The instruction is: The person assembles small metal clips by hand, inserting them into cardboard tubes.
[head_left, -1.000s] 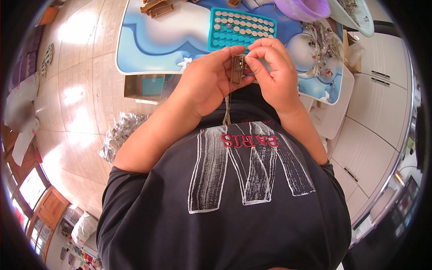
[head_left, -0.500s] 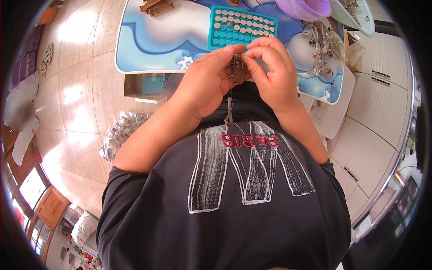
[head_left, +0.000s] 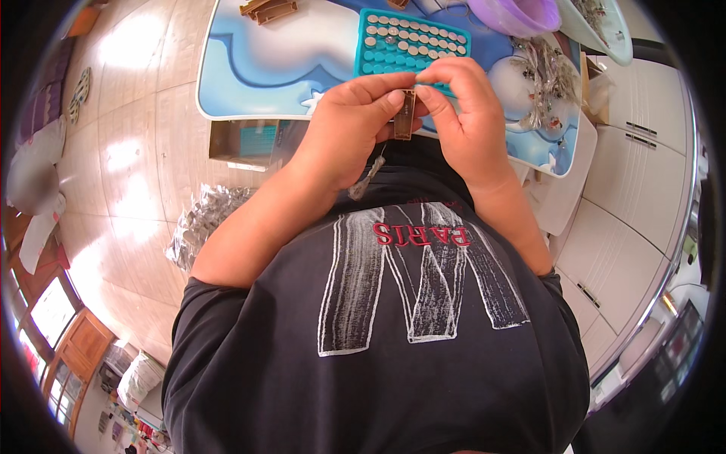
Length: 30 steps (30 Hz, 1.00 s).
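Note:
My left hand (head_left: 344,125) grips a small brown tapered casing (head_left: 404,117) over the table's near edge, thumb along its side. At the casing's upper end, the thumb and forefinger of my right hand (head_left: 469,125) are pinched together; what lies between them is too small to make out. A thin strand with a greyish bundle (head_left: 367,180) hangs below the left hand in front of my shirt. Just beyond my fingers lies a turquoise tray (head_left: 369,69) with rows of round whitish discs (head_left: 412,36), some of its places showing turquoise.
More brown casings (head_left: 268,9) rest at the far left of the blue-and-white table (head_left: 249,94). At right are a tangle of silvery wire-like parts (head_left: 541,83), a purple basin (head_left: 522,17) and a pale green basket (head_left: 616,34). A heap of silvery strips (head_left: 208,223) sits by my left arm.
The brown casing has turned a little and shows more of its face. My left thumb has shifted on it, and the hanging bundle has swung left.

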Tool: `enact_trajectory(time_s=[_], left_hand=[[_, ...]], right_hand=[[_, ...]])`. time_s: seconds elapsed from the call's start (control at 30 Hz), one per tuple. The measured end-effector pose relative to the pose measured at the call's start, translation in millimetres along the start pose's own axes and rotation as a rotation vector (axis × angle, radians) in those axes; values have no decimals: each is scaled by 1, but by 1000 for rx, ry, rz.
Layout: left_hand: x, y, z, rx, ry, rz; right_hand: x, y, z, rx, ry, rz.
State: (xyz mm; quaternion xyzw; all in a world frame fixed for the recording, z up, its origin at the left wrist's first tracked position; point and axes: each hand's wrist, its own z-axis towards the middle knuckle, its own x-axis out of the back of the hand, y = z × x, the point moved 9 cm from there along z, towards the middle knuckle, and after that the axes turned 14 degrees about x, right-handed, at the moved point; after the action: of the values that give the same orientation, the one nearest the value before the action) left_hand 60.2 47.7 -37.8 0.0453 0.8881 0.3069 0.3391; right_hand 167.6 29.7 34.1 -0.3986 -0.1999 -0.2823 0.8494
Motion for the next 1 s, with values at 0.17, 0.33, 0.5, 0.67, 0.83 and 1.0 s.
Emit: enact_trajectory(time_s=[0.17, 0.33, 0.5, 0.67, 0.83, 1.0], left_hand=[[10, 16, -2, -143, 84, -26], [4, 31, -11, -293, 82, 12], [4, 46, -21, -453, 98, -46], [15, 45, -18, -435, 130, -73], [12, 42, -16, -383, 117, -42], [12, 37, -14, -315, 127, -46]], right_hand=[[-17, 11, -23, -257, 117, 393], [-56, -9, -27, -499, 44, 879], [-55, -1, -38, -621, -12, 770], [-31, 0, -33, -454, 105, 684], [-33, -2, -34, -411, 73, 612], [-24, -20, -18, -94, 29, 301]])
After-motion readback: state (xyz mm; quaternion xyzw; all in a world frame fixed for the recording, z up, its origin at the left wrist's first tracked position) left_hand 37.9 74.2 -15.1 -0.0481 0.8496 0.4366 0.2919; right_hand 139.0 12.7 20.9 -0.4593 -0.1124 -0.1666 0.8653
